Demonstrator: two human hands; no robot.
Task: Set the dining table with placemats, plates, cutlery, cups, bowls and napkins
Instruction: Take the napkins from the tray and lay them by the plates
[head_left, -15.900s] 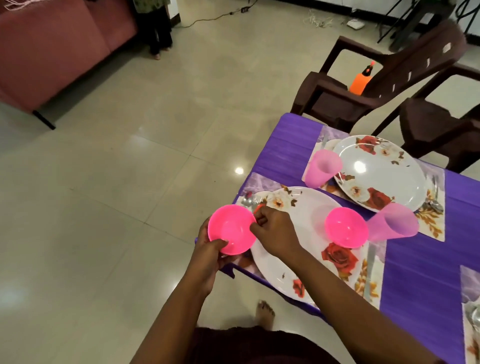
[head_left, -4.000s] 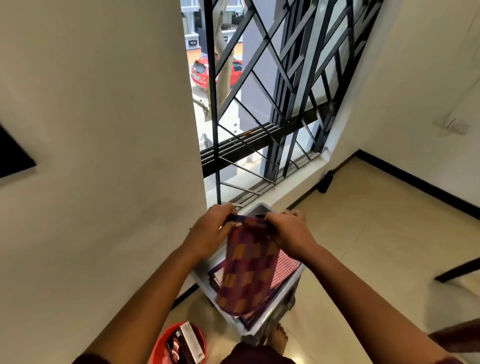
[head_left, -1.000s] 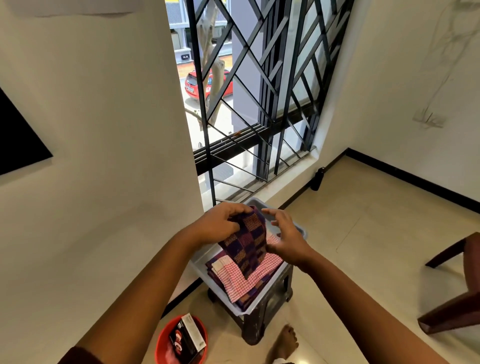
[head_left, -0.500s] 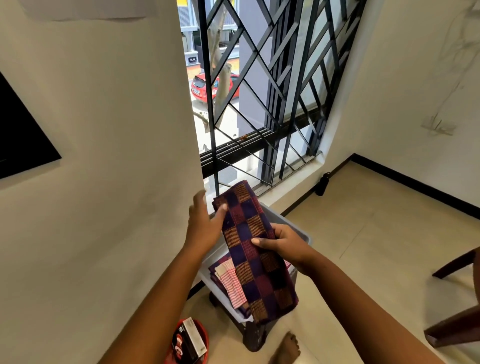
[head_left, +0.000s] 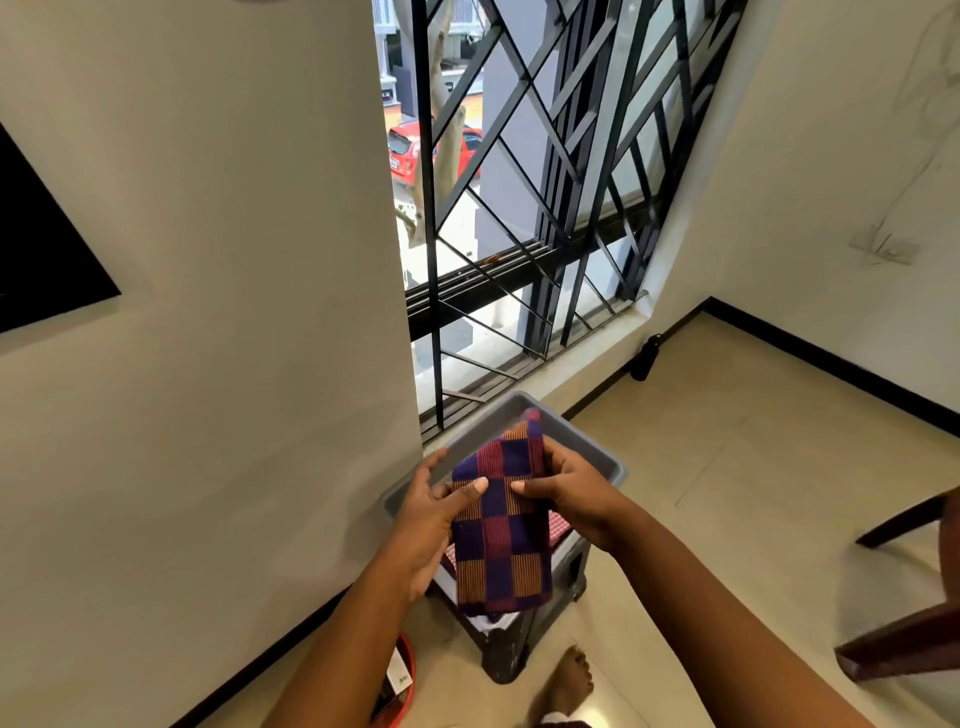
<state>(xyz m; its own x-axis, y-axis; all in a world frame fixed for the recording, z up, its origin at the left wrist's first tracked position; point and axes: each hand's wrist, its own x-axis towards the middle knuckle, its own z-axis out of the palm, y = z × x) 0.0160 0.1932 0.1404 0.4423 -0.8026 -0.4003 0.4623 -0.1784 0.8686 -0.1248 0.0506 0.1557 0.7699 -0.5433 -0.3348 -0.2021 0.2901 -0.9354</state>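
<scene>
Viewer: Hands?
Describer: Left hand (head_left: 434, 512) and right hand (head_left: 569, 488), fingers curled, thumbs pinching a folded checked napkin (head_left: 498, 525) above the grey bin (head_left: 597, 457).
Viewer: Risk?
Describer: Loosened thumbs could let it unfold or drop back in.

Residential room, looks like a home. Cream tiled floor (head_left: 753, 467) with black skirting, plain white walls, tall window with black diamond-pattern security grille (head_left: 519, 208) facing a street with a parked red car (head_left: 410, 156). Wooden chair (head_left: 914, 623) at right edge.
</scene>
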